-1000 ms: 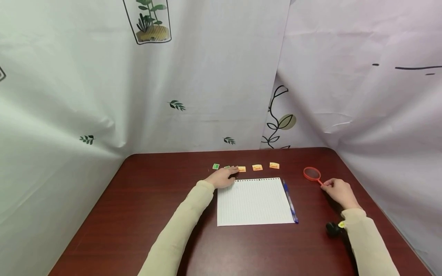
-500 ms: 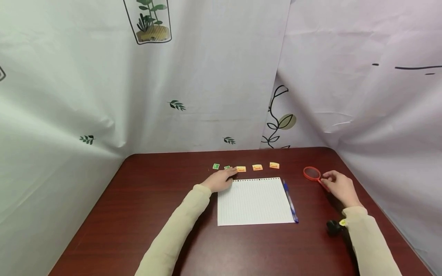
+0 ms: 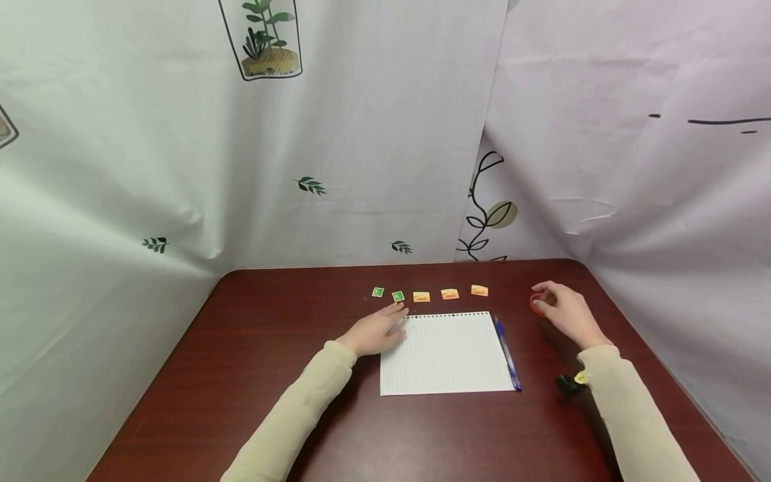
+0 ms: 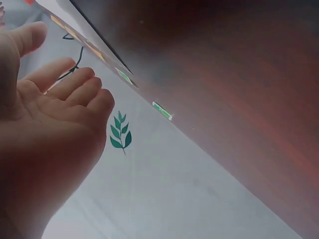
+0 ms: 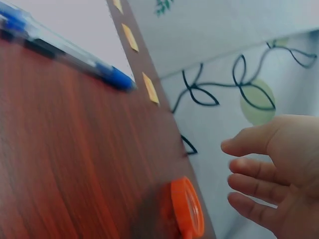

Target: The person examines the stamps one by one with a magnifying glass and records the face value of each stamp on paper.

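My left hand (image 3: 375, 333) is over the upper left corner of a sheet of lined paper (image 3: 446, 358), fingers extended and holding nothing. Its fingertips are just short of a small green stamp-like piece (image 3: 398, 296). On the right, my right hand (image 3: 569, 313) hovers over a red magnifying glass (image 3: 533, 305) and hides most of it in the head view. In the right wrist view, the magnifying glass (image 5: 180, 209) lies on the table, apart from the loosely bent fingers. A blue pen (image 3: 508, 355) lies along the paper's right edge.
Beyond the paper runs a row of small pieces: another green one (image 3: 377, 292) and orange ones (image 3: 421, 296), (image 3: 449, 294), (image 3: 479, 290). The brown table (image 3: 199, 375) ends at a white patterned curtain (image 3: 361, 134). A black device (image 3: 569, 385) sits by my right wrist.
My right hand has let go of the magnifying glass handle and moved forward and left over its lens. My left hand has drawn back from the small pieces, uncovering the second green one.
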### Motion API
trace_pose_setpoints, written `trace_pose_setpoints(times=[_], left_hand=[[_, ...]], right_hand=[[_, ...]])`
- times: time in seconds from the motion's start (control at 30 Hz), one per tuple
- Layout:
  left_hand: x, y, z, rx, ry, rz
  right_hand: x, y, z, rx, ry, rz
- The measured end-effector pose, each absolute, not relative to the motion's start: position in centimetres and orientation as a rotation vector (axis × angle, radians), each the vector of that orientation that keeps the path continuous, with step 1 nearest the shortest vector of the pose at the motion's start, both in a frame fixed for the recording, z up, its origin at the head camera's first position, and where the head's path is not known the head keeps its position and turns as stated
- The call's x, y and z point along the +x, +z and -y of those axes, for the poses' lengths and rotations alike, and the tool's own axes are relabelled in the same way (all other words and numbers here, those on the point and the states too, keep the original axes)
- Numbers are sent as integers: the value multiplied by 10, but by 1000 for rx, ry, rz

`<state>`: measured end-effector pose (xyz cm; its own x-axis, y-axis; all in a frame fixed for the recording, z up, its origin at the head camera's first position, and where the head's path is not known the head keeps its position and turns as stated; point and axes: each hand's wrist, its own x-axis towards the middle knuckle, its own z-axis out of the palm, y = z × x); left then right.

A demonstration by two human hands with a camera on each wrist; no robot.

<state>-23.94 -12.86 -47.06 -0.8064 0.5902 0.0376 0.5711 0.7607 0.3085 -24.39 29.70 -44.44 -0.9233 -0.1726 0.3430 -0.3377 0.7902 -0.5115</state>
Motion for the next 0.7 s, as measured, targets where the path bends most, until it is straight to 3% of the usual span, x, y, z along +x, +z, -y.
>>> trace_pose_setpoints(times=[0.7], left_hand=[[-211,-472,150,900,480,-2873]], right_hand=[[-257,-464,-247,727,748,2971]])
